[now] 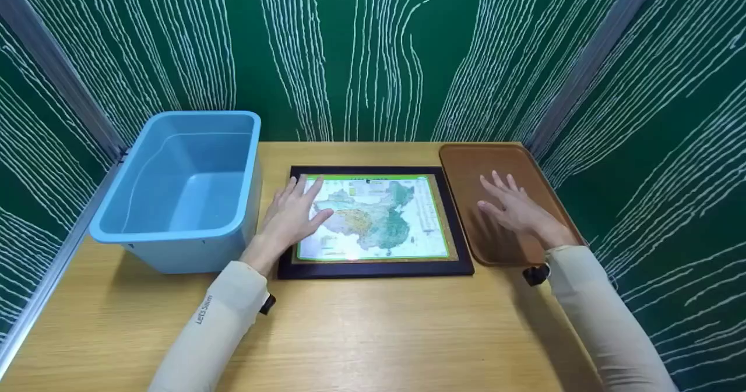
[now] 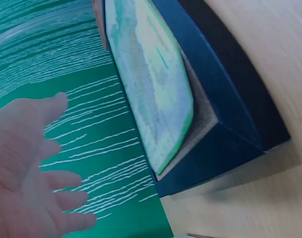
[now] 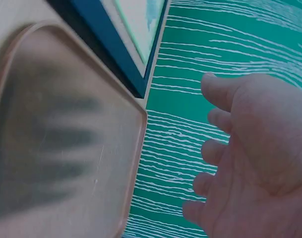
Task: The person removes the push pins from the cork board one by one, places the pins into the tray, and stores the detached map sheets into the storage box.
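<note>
A map sheet (image 1: 379,220) with a green border lies inside a dark frame (image 1: 379,271) on the table. My left hand (image 1: 291,212), fingers spread, hovers over the frame's left side and holds nothing; the left wrist view shows it apart from the frame's raised edge (image 2: 230,104). Over the brown tray (image 1: 475,173) my right hand (image 1: 516,208) is held with its fingers spread. It grips nothing, and its shadow falls on the tray's surface (image 3: 111,188). The right wrist view shows that hand above the tray, next to a corner of the frame.
A deep blue plastic bin (image 1: 175,237) stands on the left, close to the frame. The tray's left edge lies against the frame's right side. Green panels (image 1: 326,48) with white wavy lines rise behind and on both sides of the wooden table (image 1: 361,334).
</note>
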`<state>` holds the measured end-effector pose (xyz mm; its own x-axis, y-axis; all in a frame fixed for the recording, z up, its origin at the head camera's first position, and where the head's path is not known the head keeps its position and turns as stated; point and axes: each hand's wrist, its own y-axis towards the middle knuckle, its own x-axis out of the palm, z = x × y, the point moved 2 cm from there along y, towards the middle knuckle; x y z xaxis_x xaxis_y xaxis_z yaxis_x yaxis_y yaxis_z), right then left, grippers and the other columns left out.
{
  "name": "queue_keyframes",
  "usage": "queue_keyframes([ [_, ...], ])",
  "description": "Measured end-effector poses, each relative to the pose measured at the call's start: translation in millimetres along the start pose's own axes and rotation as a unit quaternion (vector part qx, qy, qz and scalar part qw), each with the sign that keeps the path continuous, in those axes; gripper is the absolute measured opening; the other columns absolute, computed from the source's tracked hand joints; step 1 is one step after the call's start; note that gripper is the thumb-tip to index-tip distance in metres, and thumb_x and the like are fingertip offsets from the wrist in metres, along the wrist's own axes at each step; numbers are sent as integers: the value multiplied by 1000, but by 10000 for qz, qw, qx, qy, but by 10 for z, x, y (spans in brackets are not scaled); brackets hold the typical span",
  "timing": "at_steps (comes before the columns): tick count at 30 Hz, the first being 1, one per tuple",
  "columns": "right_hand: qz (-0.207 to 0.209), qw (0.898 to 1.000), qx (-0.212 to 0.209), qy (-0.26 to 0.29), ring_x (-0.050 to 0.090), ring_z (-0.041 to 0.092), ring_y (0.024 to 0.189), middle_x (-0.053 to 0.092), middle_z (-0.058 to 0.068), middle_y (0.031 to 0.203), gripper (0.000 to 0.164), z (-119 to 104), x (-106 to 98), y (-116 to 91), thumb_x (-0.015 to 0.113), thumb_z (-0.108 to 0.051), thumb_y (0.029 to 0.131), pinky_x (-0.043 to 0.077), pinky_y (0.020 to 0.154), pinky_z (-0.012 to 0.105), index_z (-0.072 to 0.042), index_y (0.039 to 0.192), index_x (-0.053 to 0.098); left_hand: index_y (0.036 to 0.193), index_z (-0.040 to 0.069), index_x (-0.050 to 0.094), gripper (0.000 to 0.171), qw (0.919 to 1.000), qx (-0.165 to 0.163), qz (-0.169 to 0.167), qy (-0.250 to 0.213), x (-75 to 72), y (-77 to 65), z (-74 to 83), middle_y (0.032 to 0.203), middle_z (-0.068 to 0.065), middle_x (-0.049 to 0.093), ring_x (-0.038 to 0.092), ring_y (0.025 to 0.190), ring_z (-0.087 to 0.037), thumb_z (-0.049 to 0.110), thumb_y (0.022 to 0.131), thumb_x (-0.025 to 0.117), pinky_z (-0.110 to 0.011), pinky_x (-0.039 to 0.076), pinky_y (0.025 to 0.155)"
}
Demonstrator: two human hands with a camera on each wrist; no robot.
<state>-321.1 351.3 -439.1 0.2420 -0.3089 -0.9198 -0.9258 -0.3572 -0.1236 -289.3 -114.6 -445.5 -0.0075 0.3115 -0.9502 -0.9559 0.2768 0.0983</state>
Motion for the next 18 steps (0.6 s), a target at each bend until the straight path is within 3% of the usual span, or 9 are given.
queue_keyframes([
  [3, 27, 9990, -87, 431, -9, 44, 151, -2, 17, 168, 78, 5, -27, 52, 48, -50, 105, 6, 116, 67, -13, 164, 12, 161, 16, 31, 76, 9989, 7, 409, -231, 8, 12, -23, 161, -22, 31, 27, 148, -42, 47, 99, 62, -60, 22, 117],
  [7, 276, 9942, -33, 1039, 17, 42, 151, 15, 15, 168, 76, 13, -28, 134, 55, -45, 104, 24, 115, 63, -14, 163, 19, 160, 15, 32, 77, 9979, -133, 501, -398, -2, 1, -37, 160, -21, 34, 34, 144, -42, 41, 97, 68, -61, 29, 114],
  [10, 500, 9846, 45, 1676, 34, 40, 145, 30, 16, 163, 69, 16, -11, 200, 58, -35, 104, 32, 113, 59, -12, 161, 27, 161, 17, 29, 79, 9981, -328, 155, -502, 9, -25, -49, 161, -22, 29, 32, 145, -44, 36, 97, 69, -62, 29, 113],
  [14, 644, 9719, 107, 2260, 40, 39, 141, 41, 17, 156, 64, -8, 14, 293, 59, -34, 104, 39, 109, 57, -11, 158, 34, 163, 20, 24, 81, 9948, -602, -417, -711, 60, -59, -83, 164, -23, 19, 20, 148, -47, 32, 97, 70, -65, 23, 115],
  [18, 599, 9668, 240, 2474, 41, 37, 140, 42, 15, 156, 63, -61, 67, 396, 59, -37, 103, 39, 108, 56, -13, 157, 37, 164, 22, 21, 85, 9921, -701, -590, -852, 113, -80, -121, 167, -23, 9, 12, 150, -47, 34, 96, 70, -65, 19, 116],
])
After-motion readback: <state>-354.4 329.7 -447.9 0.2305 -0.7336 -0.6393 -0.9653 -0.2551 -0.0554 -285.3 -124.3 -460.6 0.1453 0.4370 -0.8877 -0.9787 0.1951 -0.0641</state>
